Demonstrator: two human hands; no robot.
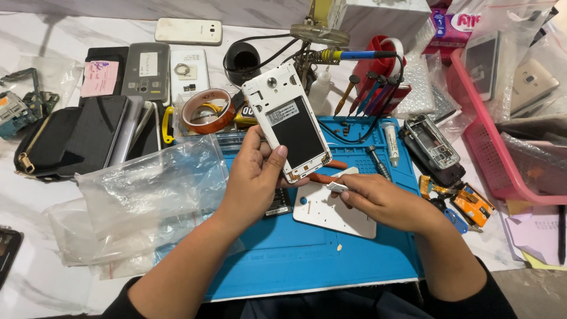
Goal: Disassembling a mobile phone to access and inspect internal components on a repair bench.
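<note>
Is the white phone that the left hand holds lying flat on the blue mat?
No, the left hand holds the white phone tilted up above the blue mat, its open back facing the camera.

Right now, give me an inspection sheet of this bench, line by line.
Surface: blue mat on a pale marbled table.
Job's things: white phone frame, tilted, back open; white back cover lying on the mat.
Clutter: clear bags, tape roll, black pouch, spare phones, screwdrivers, pink basket.
Grippers: left hand grips the frame; right hand pinches a small white piece.
Cables: black cord looping over the mat.
Surroundings: white box behind.
</note>
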